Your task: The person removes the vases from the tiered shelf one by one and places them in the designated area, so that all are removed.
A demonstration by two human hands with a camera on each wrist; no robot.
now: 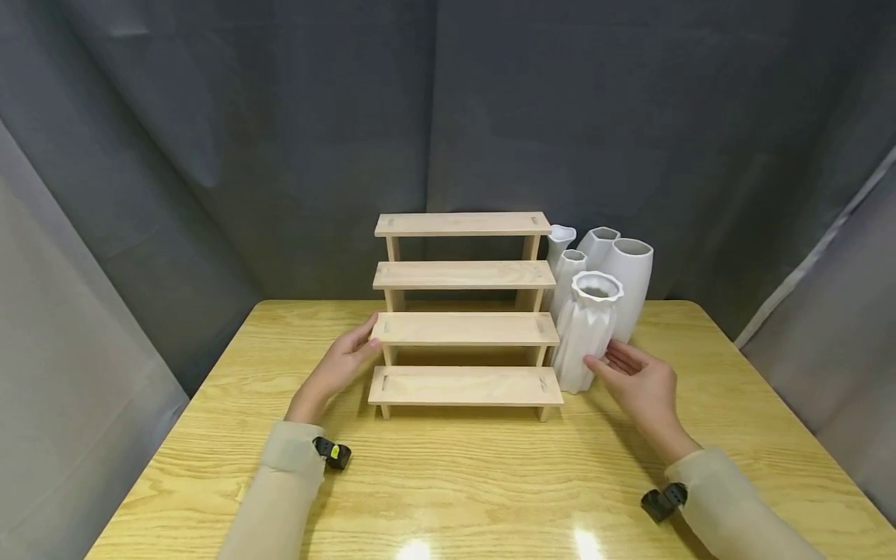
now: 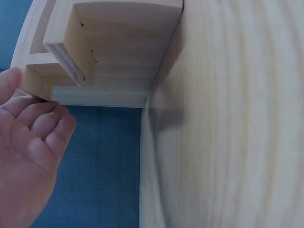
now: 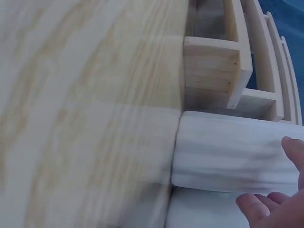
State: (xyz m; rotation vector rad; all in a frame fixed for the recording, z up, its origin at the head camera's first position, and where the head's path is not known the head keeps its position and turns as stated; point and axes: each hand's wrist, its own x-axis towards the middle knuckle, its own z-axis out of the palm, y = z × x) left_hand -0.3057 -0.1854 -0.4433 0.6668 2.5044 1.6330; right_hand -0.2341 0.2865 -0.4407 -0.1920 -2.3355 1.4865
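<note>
A pale wooden four-tier shelf stands mid-table. My left hand grips the left end of its second board from the bottom, thumb above and fingers curled beneath. In the left wrist view, the left hand has the board's edge between thumb and fingers. Right of the shelf stands a white fluted vase with a scalloped rim, upright. My right hand is at its lower right side, thumb in front and fingers loosely bent. In the right wrist view the vase's body rests on the table beside the right hand.
Several more white vases stand clustered behind the fluted one: a tall smooth vase, a faceted vase and slimmer ones, including a flared-neck vase partly hidden by the shelf. A dark curtain hangs behind the wooden table.
</note>
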